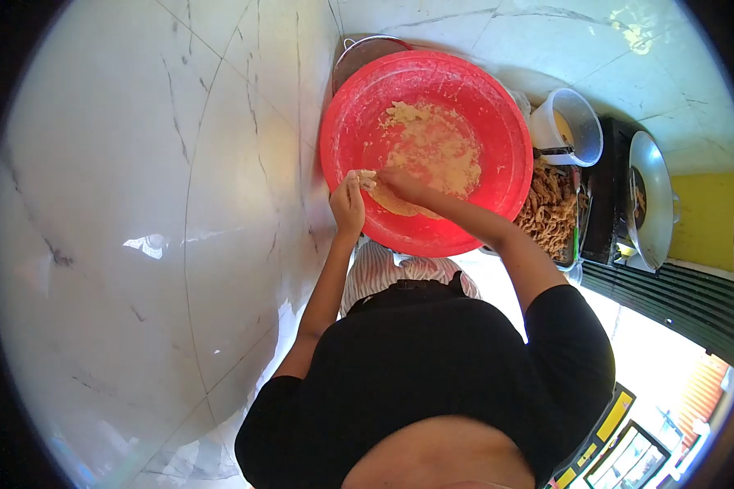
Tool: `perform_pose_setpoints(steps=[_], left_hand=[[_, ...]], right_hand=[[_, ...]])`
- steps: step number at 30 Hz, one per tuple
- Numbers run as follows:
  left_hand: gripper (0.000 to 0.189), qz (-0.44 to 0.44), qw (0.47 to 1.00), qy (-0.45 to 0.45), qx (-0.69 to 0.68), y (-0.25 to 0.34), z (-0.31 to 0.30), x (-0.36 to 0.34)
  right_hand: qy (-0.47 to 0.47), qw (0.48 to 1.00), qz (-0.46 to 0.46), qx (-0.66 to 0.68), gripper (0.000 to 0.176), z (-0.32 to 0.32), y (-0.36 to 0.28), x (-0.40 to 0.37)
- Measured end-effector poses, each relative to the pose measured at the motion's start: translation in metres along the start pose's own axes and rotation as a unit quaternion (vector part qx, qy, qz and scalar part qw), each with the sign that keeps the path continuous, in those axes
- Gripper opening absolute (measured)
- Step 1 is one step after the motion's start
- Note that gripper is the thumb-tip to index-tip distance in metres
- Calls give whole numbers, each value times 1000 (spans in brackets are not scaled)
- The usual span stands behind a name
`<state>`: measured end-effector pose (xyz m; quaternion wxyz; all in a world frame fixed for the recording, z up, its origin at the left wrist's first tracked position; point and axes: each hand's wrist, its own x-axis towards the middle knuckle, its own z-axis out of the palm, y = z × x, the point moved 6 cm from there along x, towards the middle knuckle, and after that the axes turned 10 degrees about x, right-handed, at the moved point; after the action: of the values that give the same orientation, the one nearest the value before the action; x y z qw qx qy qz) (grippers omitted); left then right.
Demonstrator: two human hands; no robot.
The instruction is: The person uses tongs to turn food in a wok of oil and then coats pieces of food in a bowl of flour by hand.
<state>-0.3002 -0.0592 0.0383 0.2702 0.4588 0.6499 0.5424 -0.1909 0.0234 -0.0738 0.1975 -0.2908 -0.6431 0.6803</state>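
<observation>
A big red plastic basin (497, 122) stands in front of me, its bottom spread with pale yellow, clumpy flour (436, 155). My left hand (348, 205) is raised over the basin's near left rim, fingers closed and tips coated in flour. My right hand (403, 187) meets it from the right, also closed, above the flour. Between the fingertips is a small pale floury patch (368, 178); whether it is a coated piece of food or just caked fingers I cannot make out.
Right of the basin, a tray holds a heap of brown fried pieces (549, 213). Behind it stands a white plastic bucket (579, 122) with yellowish contents. Farther right, a wide metal wok (654, 220) sits on a black stove (607, 191). Tiled walls (245, 122) rise left and behind.
</observation>
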Motion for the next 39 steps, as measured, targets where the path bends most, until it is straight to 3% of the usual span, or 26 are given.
perform_pose_setpoints(steps=[1, 2, 4, 5, 7, 8, 10, 11, 13, 15, 16, 17, 18, 20, 21, 23, 27, 29, 30, 32, 33, 35, 36, 37, 38, 39], left_hand=[[39, 0, 1000, 1, -1, 2, -1, 0], [39, 2, 1000, 3, -6, 5, -1, 0], [39, 7, 1000, 4, -11, 9, 0, 0], [41, -4, 1000, -4, -3, 9, 0, 0], [42, -13, 1000, -12, 4, 7, 1, 0], [41, -11, 1000, -6, -6, 5, 2, -1], [39, -6, 1000, -2, -18, 6, 1, 1], [40, -10, 1000, -3, -7, 8, -1, 1], [40, -13, 1000, -4, 5, 10, -3, 2], [41, -10, 1000, 1, -17, 10, -8, 4], [41, -10, 1000, 0, -15, 8, -8, 3], [41, -7, 1000, -1, -7, 6, -7, 3], [41, -3, 1000, -2, 0, 7, -7, 5], [43, -6, 1000, -7, 6, 9, -7, 4], [44, -11, 1000, -10, 12, 10, -8, 4], [44, -9, 1000, -8, 13, 8, -8, 4], [45, -8, 1000, 4, 2, 8, -7, 3], [45, -13, 1000, 3, 5, 8, -8, 2], [45, -17, 1000, 0, 7, 8, -7, 3], [45, -13, 1000, -1, 13, 7, -7, 3], [45, -8, 1000, -2, 19, 7, -8, 3], [45, -8, 1000, -4, 22, 7, -7, 3], [45, -8, 1000, -6, 25, 7, -7, 3], [45, -7, 1000, -7, 26, 6, -7, 3], [44, -4, 999, -6, 31, 5, -7, 3], [44, 0, 999, -6, 35, 5, -7, 3]], right_hand=[[-29, 988, 108, 106, 26, 2, 5, -16], [-29, 988, 107, 104, 26, -4, 2, -29], [-95, 991, 88, -43, 23, -10, -2, -55], [-94, 991, 86, -44, 23, -10, 2, -66], [-109, 931, -7, -347, 27, -4, 13, -85], [-108, 931, -7, -348, 27, 4, 19, -92], [-30, 927, 118, -354, 27, 12, 28, -93], [-27, 927, 118, -355, 27, 14, 24, -88], [-59, 955, 250, -148, 29, 22, 15, -84], [-46, 963, 241, -112, 27, 20, -7, -75], [-25, 958, 275, 81, 24, 22, -18, -74], [-4, 916, 297, 270, 21, 24, -27, -73], [-3, 916, 296, 270, 21, 21, -34, -71], [58, 849, 300, 430, 18, 15, -43, -67], [57, 850, 300, 430, 18, 5, -38, -63], [-34, 934, 292, 204, 24, -22, -20, -60], [-119, 947, 202, 217, 29, -34, -21, -59], [-13, 961, 230, 155, 33, -42, -45, -65], [-14, 961, 230, 155, 33, -43, -40, -62], [-37, 929, 148, 337, 35, -40, -39, -48], [-38, 929, 149, 337, 35, -38, -41, -43], [101, 972, 156, 144, 32, -53, -39, -32], [100, 972, 156, 144, 32, -57, -6, -15], [70, 933, 100, 338, 34, -58, 48, 13], [37, 854, 39, 517, 35, -57, 72, 30], [38, 854, 38, 517, 35, -45, 51, 24]])
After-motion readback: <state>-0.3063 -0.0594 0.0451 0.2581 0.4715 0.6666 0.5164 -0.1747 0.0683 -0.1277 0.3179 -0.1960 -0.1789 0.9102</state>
